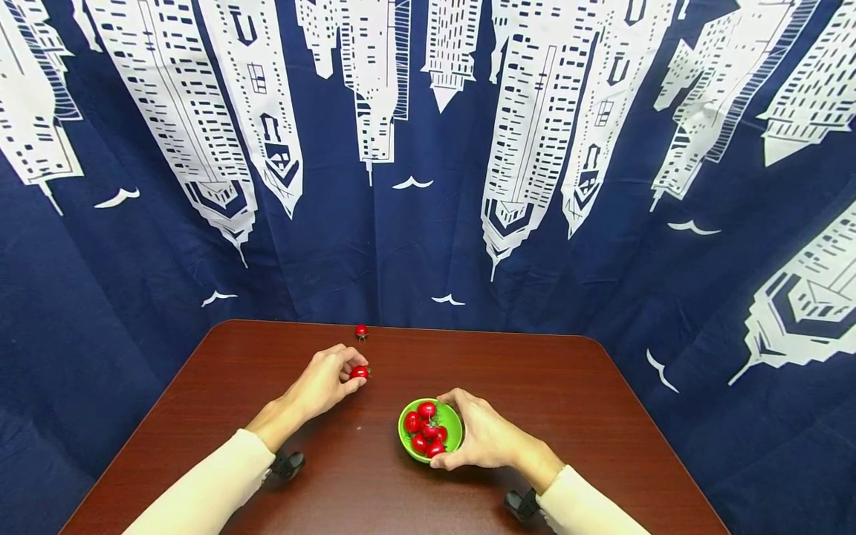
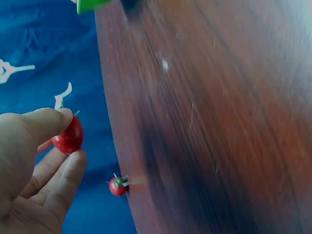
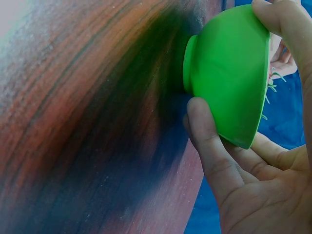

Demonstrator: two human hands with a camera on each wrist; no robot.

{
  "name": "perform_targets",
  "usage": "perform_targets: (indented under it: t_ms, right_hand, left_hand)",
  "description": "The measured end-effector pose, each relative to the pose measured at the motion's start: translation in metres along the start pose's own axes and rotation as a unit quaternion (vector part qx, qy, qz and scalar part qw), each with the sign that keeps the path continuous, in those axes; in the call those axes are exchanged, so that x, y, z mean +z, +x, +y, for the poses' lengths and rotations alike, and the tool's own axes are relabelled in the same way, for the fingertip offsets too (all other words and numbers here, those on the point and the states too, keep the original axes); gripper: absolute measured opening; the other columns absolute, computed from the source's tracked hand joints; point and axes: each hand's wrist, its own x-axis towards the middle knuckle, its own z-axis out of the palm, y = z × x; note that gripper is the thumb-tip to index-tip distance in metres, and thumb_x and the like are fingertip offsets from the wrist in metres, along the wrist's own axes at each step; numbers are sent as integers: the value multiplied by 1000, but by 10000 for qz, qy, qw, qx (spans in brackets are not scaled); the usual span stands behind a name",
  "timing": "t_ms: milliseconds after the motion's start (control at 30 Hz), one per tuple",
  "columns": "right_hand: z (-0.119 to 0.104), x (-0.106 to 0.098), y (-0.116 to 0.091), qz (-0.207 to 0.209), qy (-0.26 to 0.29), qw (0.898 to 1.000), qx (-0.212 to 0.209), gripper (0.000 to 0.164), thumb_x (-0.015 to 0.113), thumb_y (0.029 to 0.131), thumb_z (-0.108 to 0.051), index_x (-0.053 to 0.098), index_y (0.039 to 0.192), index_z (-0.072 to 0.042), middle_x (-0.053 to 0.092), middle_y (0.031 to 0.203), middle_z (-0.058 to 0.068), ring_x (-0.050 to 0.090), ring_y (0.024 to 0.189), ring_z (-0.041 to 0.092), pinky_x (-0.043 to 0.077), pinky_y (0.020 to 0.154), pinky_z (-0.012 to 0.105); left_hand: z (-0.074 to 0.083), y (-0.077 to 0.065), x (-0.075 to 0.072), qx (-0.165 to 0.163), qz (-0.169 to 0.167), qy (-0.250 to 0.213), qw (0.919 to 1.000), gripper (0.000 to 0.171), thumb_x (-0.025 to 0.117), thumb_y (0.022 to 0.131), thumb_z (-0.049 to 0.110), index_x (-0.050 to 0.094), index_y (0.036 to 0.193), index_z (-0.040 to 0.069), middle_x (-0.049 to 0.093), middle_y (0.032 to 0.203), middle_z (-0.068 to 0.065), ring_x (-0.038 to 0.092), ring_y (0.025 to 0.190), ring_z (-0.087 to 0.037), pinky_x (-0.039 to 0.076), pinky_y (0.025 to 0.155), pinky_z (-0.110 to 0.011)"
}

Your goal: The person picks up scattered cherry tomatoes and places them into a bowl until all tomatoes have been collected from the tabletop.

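Observation:
My left hand (image 1: 326,380) pinches a small red cherry tomato (image 2: 71,135) between thumb and fingertips, above the table to the left of the bowl. Several more cherry tomatoes (image 1: 426,409) lie in a small green bowl (image 1: 454,425). Around the bowl's right side curls my right hand (image 1: 487,435), thumb on the near rim and fingers at the far side and underneath. From the right wrist view I cannot tell whether the foot of the bowl (image 3: 229,73) touches the table. One single cherry tomato (image 1: 362,331) rests near the far table edge, beyond my left hand.
The brown wooden table (image 1: 535,371) has rounded far corners. Right behind it hangs a dark blue curtain (image 1: 334,253) printed with white buildings and birds. Black wrist devices (image 1: 287,466) sit under both cream sleeves (image 1: 207,483).

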Motion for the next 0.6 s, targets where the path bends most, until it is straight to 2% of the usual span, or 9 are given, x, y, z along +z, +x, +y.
perform_targets:
  t_ms: [367,600]
  right_hand:
    - [2,3,3,-36,-3,9999,114,96,108,77,-51,62,147,-4,78,142,7,77,120,17,66,104,29]
    - [2,1,3,-59,-39,9999,123,96,107,77,-52,62,147,-4,79,139,8,77,117,17,67,102,30]
  left_hand:
    - [28,-14,3,683,-172,-330,9970,23,93,98,2,81,117,6,79,109,-5,82,93,-15,70,84,-26]
    - [52,-17,6,928,-324,-389,9944,25,94,98,8,81,120,11,79,111,-1,83,96,-15,70,86,-24]
